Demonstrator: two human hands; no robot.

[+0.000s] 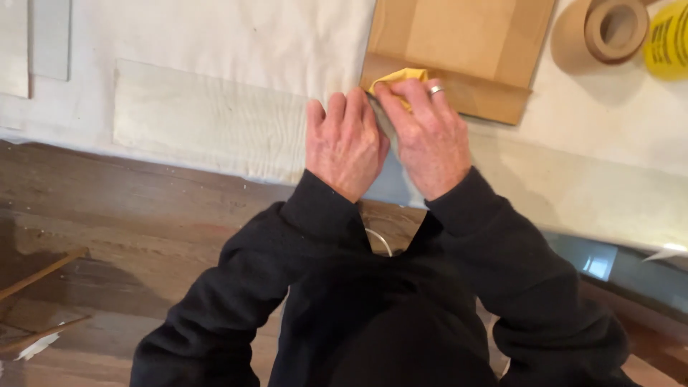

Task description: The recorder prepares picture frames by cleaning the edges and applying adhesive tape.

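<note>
My right hand [428,136], with a ring on one finger, presses a folded yellow cloth [401,77] down onto a pale board [208,118] near the edge of a flat cardboard box [459,50]. Most of the cloth is hidden under the fingers. My left hand [344,140] lies flat beside it, fingers together, palm down on the same board, touching the right hand. Both arms wear black sleeves.
A white drop cloth [215,36] covers the worktable. A roll of brown tape [605,29] and a yellow container [666,39] sit at the back right. Pale boards [50,39] lie at the far left. Wooden floor [107,215] with thin wood strips [39,276] is below.
</note>
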